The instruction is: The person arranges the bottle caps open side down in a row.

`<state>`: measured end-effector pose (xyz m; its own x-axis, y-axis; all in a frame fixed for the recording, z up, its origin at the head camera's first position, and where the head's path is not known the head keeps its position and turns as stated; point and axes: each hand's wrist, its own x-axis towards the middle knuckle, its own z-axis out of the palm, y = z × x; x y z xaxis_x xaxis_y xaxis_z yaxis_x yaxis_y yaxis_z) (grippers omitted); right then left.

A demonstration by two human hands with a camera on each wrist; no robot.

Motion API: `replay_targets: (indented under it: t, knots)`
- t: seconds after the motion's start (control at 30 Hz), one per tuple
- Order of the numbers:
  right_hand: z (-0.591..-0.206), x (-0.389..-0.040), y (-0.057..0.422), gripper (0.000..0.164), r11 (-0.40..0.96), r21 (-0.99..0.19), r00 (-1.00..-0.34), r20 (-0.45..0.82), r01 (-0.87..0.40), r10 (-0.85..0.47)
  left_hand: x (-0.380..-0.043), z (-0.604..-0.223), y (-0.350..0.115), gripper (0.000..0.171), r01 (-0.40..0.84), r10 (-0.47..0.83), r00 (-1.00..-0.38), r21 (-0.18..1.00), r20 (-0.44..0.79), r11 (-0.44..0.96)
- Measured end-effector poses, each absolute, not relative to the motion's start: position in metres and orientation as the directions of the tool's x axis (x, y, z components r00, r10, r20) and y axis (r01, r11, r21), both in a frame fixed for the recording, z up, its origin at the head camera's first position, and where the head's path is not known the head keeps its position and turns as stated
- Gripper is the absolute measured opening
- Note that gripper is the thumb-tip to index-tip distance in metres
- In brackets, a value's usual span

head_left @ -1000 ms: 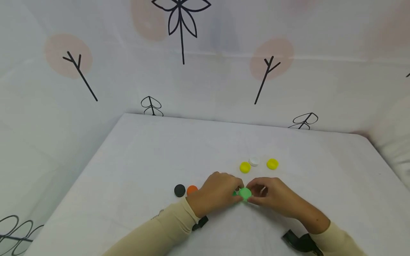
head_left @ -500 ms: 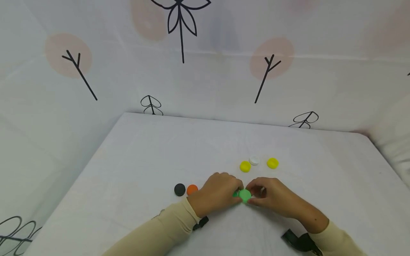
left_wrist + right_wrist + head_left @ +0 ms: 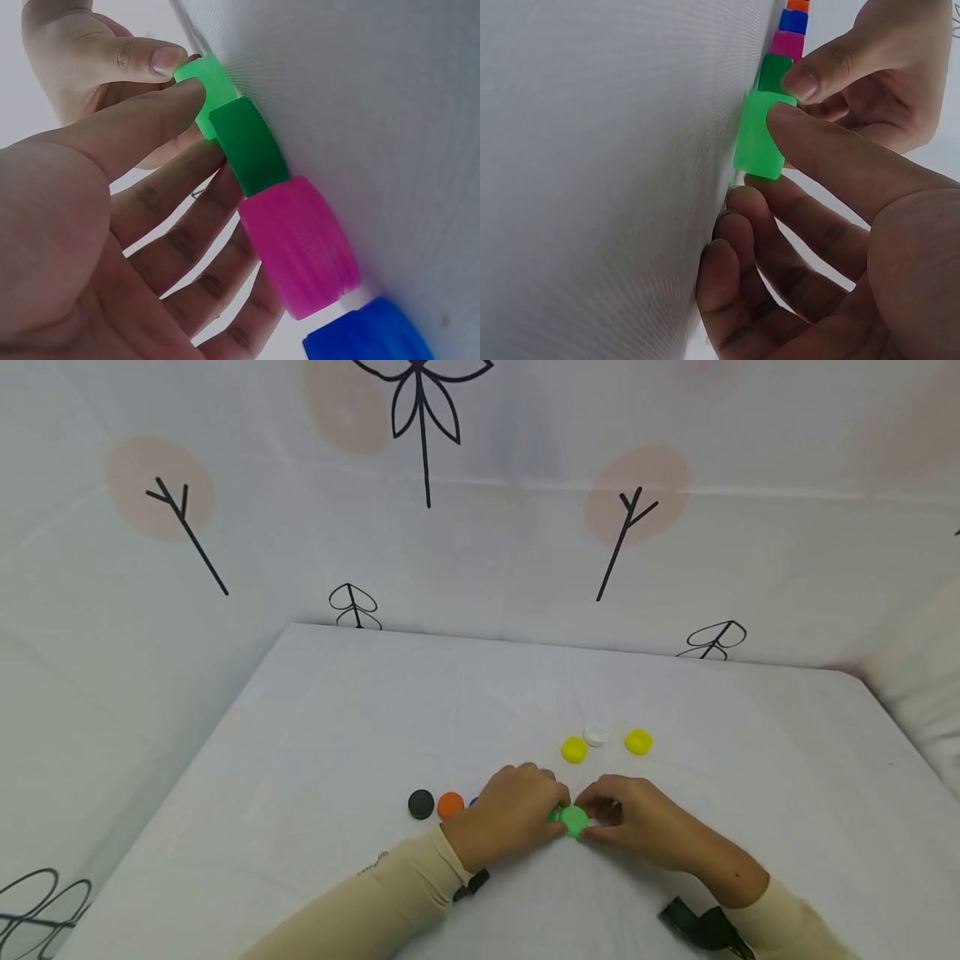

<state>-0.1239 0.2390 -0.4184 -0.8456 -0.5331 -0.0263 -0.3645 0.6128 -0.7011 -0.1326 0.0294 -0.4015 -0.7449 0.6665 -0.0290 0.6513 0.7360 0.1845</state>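
Your right hand (image 3: 637,818) pinches the light green cap (image 3: 574,821) between thumb and index finger; its other fingers are bent behind the thumb, near the white tabletop (image 3: 360,718). Your left hand (image 3: 513,806) pinches the same cap at the edge facing the dark green cap (image 3: 249,148), its remaining fingers spread along the far side of the row. So the light green cap sits low between your two hands, at the row's right-hand end. Dark green touches it; the pink cap (image 3: 300,247) touches dark green, alongside your left fingers. Then comes the blue cap (image 3: 367,334), just beside pink and mostly hidden by your left hand in the head view. Left of that hand: the orange cap (image 3: 451,805), with the black cap (image 3: 422,804) just beyond. Ahead of your hands lie a yellow cap (image 3: 574,749), the white cap (image 3: 596,736) just beside it, and a second yellow cap (image 3: 639,742) apart to the right. Both wrists end in beige sleeves (image 3: 360,902).
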Motion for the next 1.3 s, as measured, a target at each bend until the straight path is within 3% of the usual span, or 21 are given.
replay_targets:
  t: [1.03,1.17,1.3]
  knots:
    - [-0.413,-0.122,0.239,0.026,0.644,-0.663,-0.843,-0.034,-0.383,-0.537,-0.129,-0.398,0.030,0.024,0.659,0.671,-0.741,0.166,-0.022,0.733]
    - [-0.409,-0.123,0.242,0.030,0.656,-0.636,-0.840,-0.024,-0.406,-0.542,-0.130,-0.397,0.027,0.029,0.656,0.670,-0.742,0.190,-0.009,0.730]
    - [-0.405,-0.127,0.244,0.031,0.694,-0.606,-0.878,0.015,-0.389,-0.478,-0.134,-0.390,0.021,0.033,0.619,0.634,-0.773,0.255,0.028,0.743]
